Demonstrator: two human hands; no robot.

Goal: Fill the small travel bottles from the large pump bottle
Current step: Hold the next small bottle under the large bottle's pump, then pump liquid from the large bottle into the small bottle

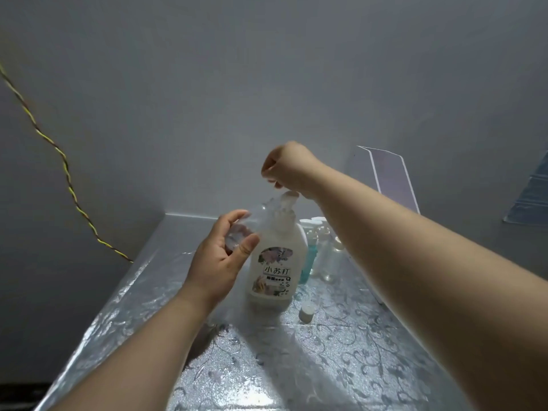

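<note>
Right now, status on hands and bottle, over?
Left hand grips small clear bottle, tilted toward pump head. Right hand curled over pump head, contact unclear. Loose cap on table beside large pump bottle; nothing blocking.

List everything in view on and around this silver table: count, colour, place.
White plastic pump bottle with floral label: one, white, upright mid-table.
Small clear plastic travel bottle: one, transparent, held at the pump spout.
Small teal-filled bottle: one, teal, just behind the pump bottle's right side.
Small clear capped bottles: at least two, transparent, beside the teal one; exact count unclear.
Round white screw cap: one, white, on the table right of the pump bottle.
Silver floral-patterned table cover: one, silver, under everything.
Twisted yellow-brown cord: one, along the left wall.
Clear plastic sheet: one, transparent, against the right wall.
Left hand: grips the travel bottle.
Right hand: above the pump head, fingers mostly hidden.
</note>
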